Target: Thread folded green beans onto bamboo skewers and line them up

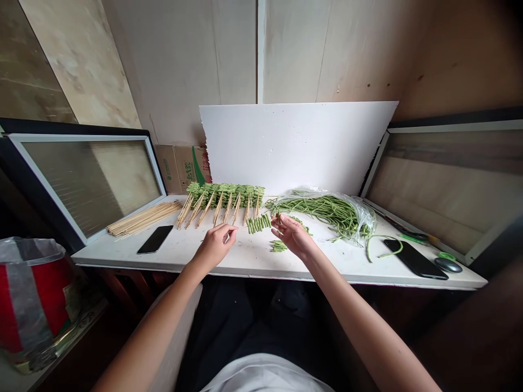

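Your left grip (pixel 216 246) is closed, its thumb and fingertips (pixel 233 231) pinching the near end of a thin bamboo skewer (pixel 243 228). Your right grip (pixel 292 235) is curled and partly closed beside the far end, but you cannot tell whether it holds anything. Between them, at 12 o'clock on the white surface (pixel 253 256), cut green beans (pixel 257 223) appear threaded side by side on the skewer.

These pieces should feel light, smooth and slightly springy, and they may split if squeezed hard. The skewer is stiff but slender, so it is best held near its end, with the beans supported lightly from the sides.

A small pile of bean pieces (pixel 278 246) lies at 12 o'clock, just by your right grip. Finished skewers of beans (pixel 224 196) stand in a row at 11 o'clock, loose skewers (pixel 143 219) lie at 10 o'clock, and long beans in a plastic bag (pixel 327 215) sit at 1 o'clock.
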### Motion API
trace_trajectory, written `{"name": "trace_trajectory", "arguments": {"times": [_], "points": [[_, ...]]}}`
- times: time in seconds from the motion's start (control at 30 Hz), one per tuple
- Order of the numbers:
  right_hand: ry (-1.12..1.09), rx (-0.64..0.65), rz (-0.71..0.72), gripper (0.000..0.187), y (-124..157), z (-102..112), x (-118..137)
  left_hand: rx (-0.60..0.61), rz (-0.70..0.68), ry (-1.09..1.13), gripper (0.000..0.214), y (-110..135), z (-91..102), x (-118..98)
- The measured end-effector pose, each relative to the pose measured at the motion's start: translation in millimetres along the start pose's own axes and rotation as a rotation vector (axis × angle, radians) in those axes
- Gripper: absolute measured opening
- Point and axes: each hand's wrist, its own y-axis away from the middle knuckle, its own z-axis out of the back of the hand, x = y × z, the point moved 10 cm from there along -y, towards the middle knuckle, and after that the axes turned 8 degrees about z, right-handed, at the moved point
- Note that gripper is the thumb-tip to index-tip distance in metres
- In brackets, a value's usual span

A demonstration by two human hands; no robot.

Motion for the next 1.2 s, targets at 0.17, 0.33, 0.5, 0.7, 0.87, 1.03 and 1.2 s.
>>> {"name": "trace_trajectory", "arguments": {"times": [0.17, 0.33, 0.5, 0.7, 0.87, 1.03, 1.2], "points": [[0.012, -0.006, 0.010, 0.028, 0.1, -1.0, 2.3, 0.008, 0.007, 0.006, 0.017, -0.3, -1.3, 0.3], [0.030, -0.026, 0.015, 0.031, 0.8, -0.4, 4.2, -0.003, -0.002, 0.012, 0.016, -0.6, -0.6, -2.5], [0.049, -0.078, 0.039, 0.036, 0.0, 4.2, 3.8, -0.009, 0.004, 0.017, 0.015, 0.9, -3.0, -4.7], [0.052, -0.179, 0.143, 0.035, 1.7, 7.4, 11.2, -0.091, -0.013, 0.025, 0.016, 4.7, -2.7, -11.8], [0.097, -0.252, 0.228, 0.036, 4.6, 10.0, 20.7, -0.113, -0.011, 0.028, 0.016, 7.8, -7.6, -16.1], [0.105, -0.274, 0.236, 0.035, 4.7, 10.8, 19.9, -0.112, -0.020, 0.038, 0.017, 9.7, -11.3, -18.4], [0.162, -0.271, 0.224, 0.038, 4.3, 11.1, 22.5, -0.128, -0.012, 0.027, 0.016, 8.3, -8.2, -17.4]]}}
